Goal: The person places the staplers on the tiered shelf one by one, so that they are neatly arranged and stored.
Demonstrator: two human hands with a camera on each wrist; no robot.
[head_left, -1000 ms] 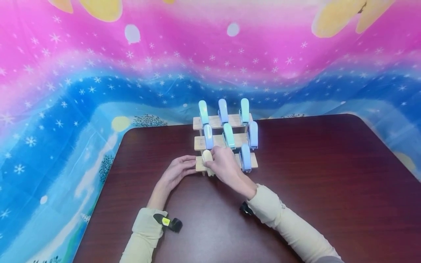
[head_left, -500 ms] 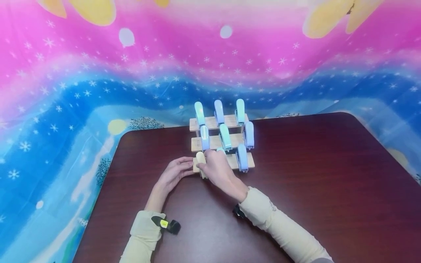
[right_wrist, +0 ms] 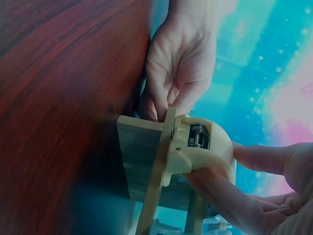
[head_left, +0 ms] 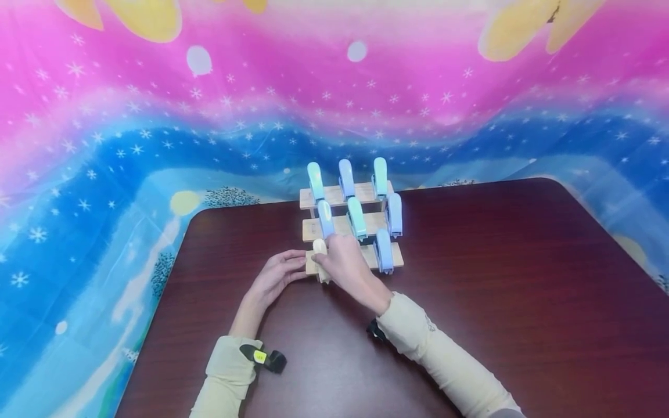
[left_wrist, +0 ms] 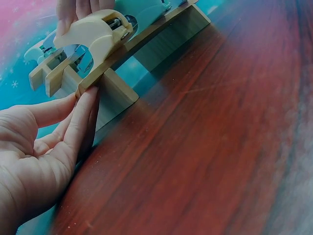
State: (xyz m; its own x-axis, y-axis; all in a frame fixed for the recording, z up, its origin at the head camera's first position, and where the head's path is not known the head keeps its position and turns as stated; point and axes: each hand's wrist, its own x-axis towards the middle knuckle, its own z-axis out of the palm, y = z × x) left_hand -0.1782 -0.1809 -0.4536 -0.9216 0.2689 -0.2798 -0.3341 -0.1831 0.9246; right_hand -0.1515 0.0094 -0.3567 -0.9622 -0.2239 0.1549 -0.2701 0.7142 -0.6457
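Observation:
My right hand (head_left: 351, 264) grips a cream stapler (head_left: 320, 248) between thumb and fingers, at the left end of the lowest board of a wooden three-step rack (head_left: 398, 255). In the right wrist view the stapler (right_wrist: 212, 147) is against the board. My left hand (left_wrist: 46, 142) pinches that board's left end between thumb and fingers. A lavender stapler (head_left: 384, 251) stands on the same board to the right. Part of a green stapler (left_wrist: 146, 17) shows behind the cream one in the left wrist view; my right hand hides it from the head view.
Above, the middle board bears lavender, green (head_left: 356, 217) and lavender (head_left: 395, 215) staplers. Green, lavender (head_left: 346, 179) and green staplers stand on the top board. The rack sits on a dark red-brown table (head_left: 496, 278), near its back edge, before a patterned cloth (head_left: 251, 133).
My right hand has shifted the cream stapler slightly left along the lowest board. My left hand keeps its hold on the board's end. The head view has moved slightly.

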